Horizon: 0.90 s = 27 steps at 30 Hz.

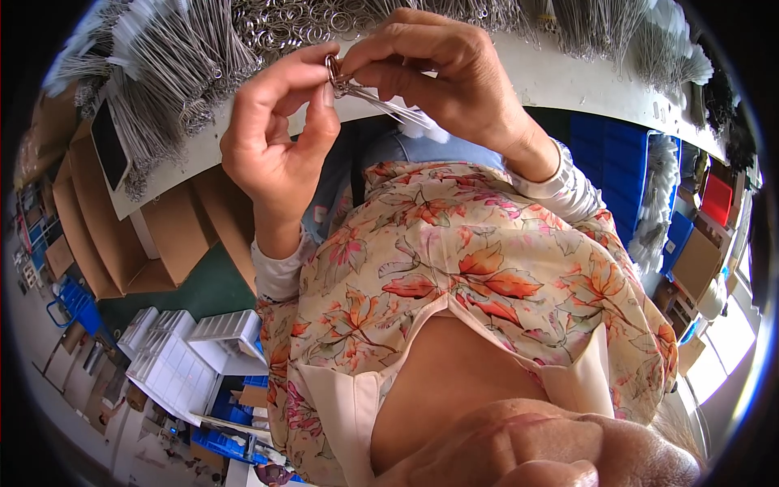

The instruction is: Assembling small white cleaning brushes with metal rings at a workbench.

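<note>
My left hand (280,134) is closed, pinching a small silvery metal ring (331,68) between thumb and fingertips. From the ring, a few thin steel wires (377,101) trail down to the right and end in white tips (430,127). My right hand (442,81) is closed too, its thumb and index finger meeting right beside the ring, where the wires join it. Its fingers hide part of that join. Both hands are raised at the near edge of the white table (560,77).
A heap of loose metal rings (284,28) lies at the back. Wire bundles (182,49) with white ends stand to its left, more wire bundles (596,28) to the right. A dark-screened phone (110,138) rests at the left edge. Cardboard boxes (122,219) and blue bins (604,162) are below.
</note>
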Each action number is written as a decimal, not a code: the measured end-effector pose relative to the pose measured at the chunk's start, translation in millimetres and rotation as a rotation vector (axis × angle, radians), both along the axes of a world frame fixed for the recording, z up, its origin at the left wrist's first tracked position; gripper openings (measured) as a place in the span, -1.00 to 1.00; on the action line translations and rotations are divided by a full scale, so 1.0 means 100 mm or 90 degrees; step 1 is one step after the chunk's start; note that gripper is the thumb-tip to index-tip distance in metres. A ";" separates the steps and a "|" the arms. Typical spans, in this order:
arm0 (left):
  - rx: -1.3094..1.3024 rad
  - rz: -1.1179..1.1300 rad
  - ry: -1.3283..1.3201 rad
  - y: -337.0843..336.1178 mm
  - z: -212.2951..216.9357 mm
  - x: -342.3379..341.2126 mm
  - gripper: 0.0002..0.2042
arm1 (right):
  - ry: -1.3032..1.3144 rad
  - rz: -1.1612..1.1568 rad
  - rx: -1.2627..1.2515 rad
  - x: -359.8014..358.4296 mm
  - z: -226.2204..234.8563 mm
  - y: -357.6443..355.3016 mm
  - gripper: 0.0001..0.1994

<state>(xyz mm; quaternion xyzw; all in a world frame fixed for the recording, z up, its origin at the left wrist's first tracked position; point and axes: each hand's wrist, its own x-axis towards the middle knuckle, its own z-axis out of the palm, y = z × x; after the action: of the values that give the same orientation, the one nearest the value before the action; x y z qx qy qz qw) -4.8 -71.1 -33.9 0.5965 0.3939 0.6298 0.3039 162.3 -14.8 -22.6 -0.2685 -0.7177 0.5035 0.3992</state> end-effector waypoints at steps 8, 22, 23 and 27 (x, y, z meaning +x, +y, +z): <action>-0.098 0.012 0.204 0.04 0.10 -0.12 -0.92 | -0.026 0.044 -0.158 0.10 -0.01 0.01 -0.86; -0.191 -0.053 0.002 -0.15 0.06 -0.32 -0.85 | 0.003 0.133 -0.224 -0.07 0.05 -0.05 -0.91; -0.366 -0.162 -0.396 -0.19 0.03 -0.33 -0.84 | 0.001 0.146 -0.223 -0.09 0.04 -0.06 -0.91; -0.421 -0.219 -0.406 -0.32 0.08 -0.39 -0.78 | -0.030 0.136 -0.180 -0.15 0.02 -0.11 -0.93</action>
<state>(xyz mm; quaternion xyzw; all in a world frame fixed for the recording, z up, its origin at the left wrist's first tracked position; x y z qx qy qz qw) -44.2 -103.1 -25.7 0.3017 0.3560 0.5629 0.6822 147.0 -25.4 -20.4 -0.2557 -0.6734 0.6325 0.2848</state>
